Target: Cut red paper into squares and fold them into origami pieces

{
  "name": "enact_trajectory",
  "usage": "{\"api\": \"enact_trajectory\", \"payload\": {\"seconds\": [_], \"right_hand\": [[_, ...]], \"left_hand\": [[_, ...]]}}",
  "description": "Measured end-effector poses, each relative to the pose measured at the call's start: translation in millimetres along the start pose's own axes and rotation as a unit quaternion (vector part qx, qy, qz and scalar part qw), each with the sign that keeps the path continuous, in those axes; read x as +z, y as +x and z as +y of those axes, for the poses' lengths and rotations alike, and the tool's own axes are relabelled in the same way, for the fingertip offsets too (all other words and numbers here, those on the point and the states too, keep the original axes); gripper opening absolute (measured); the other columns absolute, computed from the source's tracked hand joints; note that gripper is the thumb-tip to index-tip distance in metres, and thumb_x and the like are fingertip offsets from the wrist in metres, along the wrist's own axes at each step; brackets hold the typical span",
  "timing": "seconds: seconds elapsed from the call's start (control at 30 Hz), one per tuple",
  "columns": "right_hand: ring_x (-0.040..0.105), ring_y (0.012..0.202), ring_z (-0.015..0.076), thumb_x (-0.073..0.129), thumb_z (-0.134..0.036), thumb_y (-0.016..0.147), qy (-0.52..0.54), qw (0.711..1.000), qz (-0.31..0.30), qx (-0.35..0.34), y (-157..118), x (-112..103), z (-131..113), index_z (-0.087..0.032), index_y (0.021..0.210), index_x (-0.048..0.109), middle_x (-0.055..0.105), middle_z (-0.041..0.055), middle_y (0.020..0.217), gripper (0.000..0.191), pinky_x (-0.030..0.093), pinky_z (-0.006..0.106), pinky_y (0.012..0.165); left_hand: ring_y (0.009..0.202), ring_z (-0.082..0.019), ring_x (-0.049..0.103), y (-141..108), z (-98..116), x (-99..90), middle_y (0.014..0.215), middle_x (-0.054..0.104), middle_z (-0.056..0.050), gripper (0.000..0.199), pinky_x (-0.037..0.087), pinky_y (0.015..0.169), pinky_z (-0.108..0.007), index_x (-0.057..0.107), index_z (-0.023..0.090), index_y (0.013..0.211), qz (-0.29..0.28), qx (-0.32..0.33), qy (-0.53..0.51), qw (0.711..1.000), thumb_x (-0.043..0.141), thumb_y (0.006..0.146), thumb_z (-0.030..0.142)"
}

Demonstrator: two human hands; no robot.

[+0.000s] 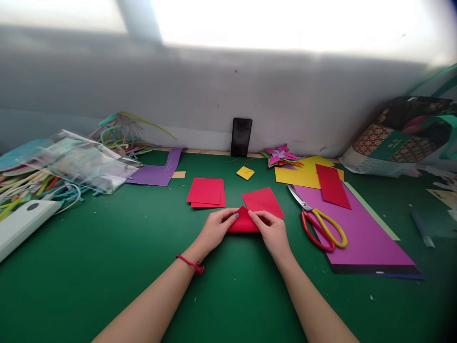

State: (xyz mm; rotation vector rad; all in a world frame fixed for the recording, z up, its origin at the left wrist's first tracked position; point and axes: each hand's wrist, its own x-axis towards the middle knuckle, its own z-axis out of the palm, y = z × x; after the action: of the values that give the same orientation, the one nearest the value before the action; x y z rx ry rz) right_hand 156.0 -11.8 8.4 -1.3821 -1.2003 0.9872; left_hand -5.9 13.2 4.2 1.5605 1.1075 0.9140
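A partly folded piece of red paper lies on the green table between my hands, its peak pointing away from me. My left hand pinches its left side, thumb near the peak. On the right side, my right hand holds the same paper with its fingers closed on the slanting edge. Just beyond sits a loose red square, close to my right fingers. To the left of it is a small stack of red squares, slightly out of line.
Scissors with red and yellow handles rest on purple sheets at right. A black phone leans against the wall. Folded paper stars and a yellow piece lie behind. Pipe cleaners and a plastic bag are left, near a white device.
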Motion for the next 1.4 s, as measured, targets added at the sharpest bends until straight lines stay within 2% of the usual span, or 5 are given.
{"api": "enact_trajectory", "payload": {"seconds": [0.5,0.8,1.0,1.4], "right_hand": [[0.060,0.075,0.0211,0.064,-0.041,0.069,0.036,0.999,0.007,0.016,0.0,0.8,2.5,-0.019,0.075,0.068,0.068,0.0027,0.074,0.023,0.046,0.029,0.066],[0.057,0.065,0.0187,0.061,-0.042,0.071,-0.002,1.000,-0.017,-0.011,-3.7,1.3,-1.8,-0.019,0.073,0.068,0.067,0.0031,0.070,0.025,0.045,0.028,0.060],[0.057,0.066,0.0190,0.061,-0.041,0.071,-0.028,0.999,-0.021,-0.029,-5.4,1.0,-4.3,-0.019,0.073,0.069,0.066,0.0029,0.070,0.023,0.045,0.028,0.062],[0.054,0.062,0.0174,0.061,-0.042,0.071,-0.045,0.998,-0.018,-0.032,-8.9,4.2,-4.8,-0.020,0.071,0.069,0.065,0.0019,0.067,0.023,0.043,0.027,0.059]], "left_hand": [[0.092,-0.021,0.058,-1.4,0.5,0.1,0.102,0.066,-0.004,0.031,0.044,0.082,-0.029,0.064,0.019,0.101,0.010,0.005,0.035,0.999,0.047,0.081,0.035],[0.070,-0.016,0.057,-3.5,9.4,0.8,0.076,0.065,-0.002,0.030,0.044,0.060,-0.023,0.065,0.016,0.081,0.018,0.016,0.025,0.999,0.045,0.081,0.039],[0.074,-0.017,0.058,-2.7,5.8,0.7,0.079,0.066,-0.003,0.025,0.045,0.065,-0.023,0.065,0.017,0.080,0.066,0.023,0.028,0.997,0.051,0.078,0.038],[0.074,-0.017,0.057,-2.5,0.9,0.4,0.081,0.066,-0.003,0.024,0.044,0.064,-0.024,0.065,0.018,0.083,0.058,0.018,0.006,0.998,0.054,0.076,0.038]]}}
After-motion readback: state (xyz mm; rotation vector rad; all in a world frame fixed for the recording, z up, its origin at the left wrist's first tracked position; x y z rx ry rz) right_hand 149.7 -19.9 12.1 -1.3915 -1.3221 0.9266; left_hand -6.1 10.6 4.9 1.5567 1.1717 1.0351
